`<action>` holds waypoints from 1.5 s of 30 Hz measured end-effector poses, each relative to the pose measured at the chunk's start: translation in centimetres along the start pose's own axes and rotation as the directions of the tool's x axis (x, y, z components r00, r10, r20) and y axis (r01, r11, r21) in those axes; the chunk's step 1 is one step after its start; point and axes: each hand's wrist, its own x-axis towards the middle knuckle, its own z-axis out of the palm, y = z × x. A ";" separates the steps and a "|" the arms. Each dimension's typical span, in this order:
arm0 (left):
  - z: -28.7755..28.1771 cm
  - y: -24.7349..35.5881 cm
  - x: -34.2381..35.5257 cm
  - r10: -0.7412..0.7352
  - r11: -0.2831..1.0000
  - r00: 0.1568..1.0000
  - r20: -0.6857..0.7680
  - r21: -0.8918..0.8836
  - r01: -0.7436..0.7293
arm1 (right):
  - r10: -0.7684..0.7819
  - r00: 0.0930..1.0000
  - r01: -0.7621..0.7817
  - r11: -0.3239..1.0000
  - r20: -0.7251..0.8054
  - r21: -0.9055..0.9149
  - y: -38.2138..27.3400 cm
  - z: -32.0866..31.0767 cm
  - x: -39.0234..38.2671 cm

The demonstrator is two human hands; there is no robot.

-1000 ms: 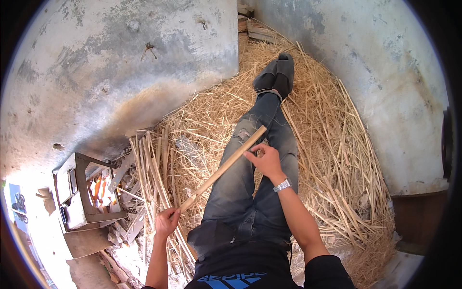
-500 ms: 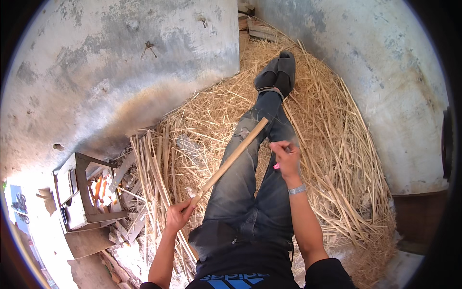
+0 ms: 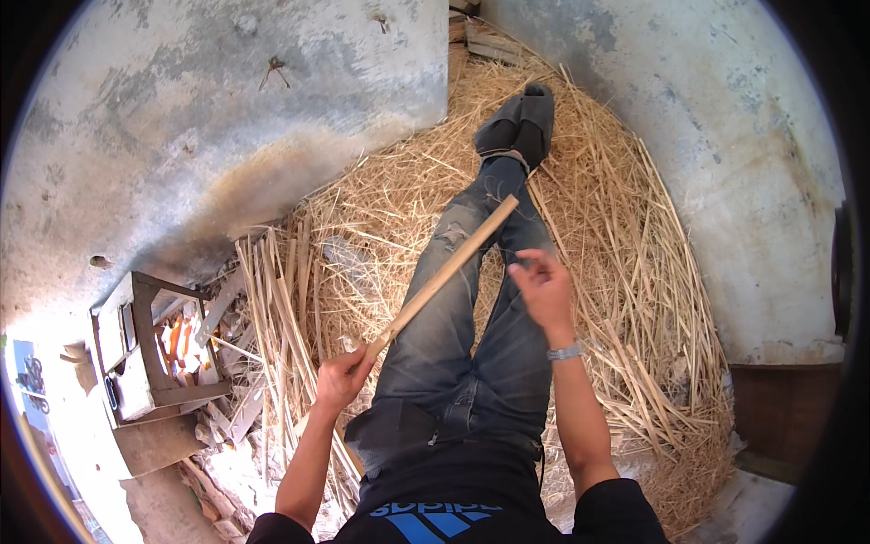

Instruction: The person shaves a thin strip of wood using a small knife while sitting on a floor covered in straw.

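Observation:
My left hand point(image 3: 341, 377) is closed round the near end of a flat, pale bamboo strip point(image 3: 446, 274). The strip slants up and away to the right across my legs, its far end near my shins. To the right of the strip, apart from it, my right hand point(image 3: 544, 288) hangs above my thigh with its fingers curled, slightly smeared by motion. Whatever it may grip is hidden by the fingers. A metal band point(image 3: 564, 352) circles my right wrist. My jeans point(image 3: 426, 349) are worn and dusty.
Straw-like shavings point(image 3: 381, 208) cover the floor, with long split strips point(image 3: 671, 399) along the right. More strips point(image 3: 281, 299) lean on the left beside a wooden frame stool point(image 3: 163, 354) and rubble. Walls point(image 3: 227, 118) rise at left and right. My crossed feet point(image 3: 517, 127) lie ahead.
The bamboo strip's far end has moved slightly up and right. My right hand has turned, and a pink thing that showed at it is out of sight. The view has shifted slightly.

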 end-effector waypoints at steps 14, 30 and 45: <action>2.0 1.2 1.3 0.039 0.999 0.999 -0.010 -0.023 -0.039 | 0.049 0.993 -0.043 0.997 0.109 -0.060 2.5 5.7 1.6; 2.6 2.9 1.9 -0.004 0.999 1.000 -0.010 0.039 0.005 | 0.180 0.892 -0.128 0.980 0.414 -0.151 1.5 -0.9 -0.8; 4.1 4.8 4.6 0.099 0.995 0.989 -0.108 0.029 -0.097 | 0.037 0.799 -0.007 0.999 -0.601 0.053 9.5 -18.7 3.0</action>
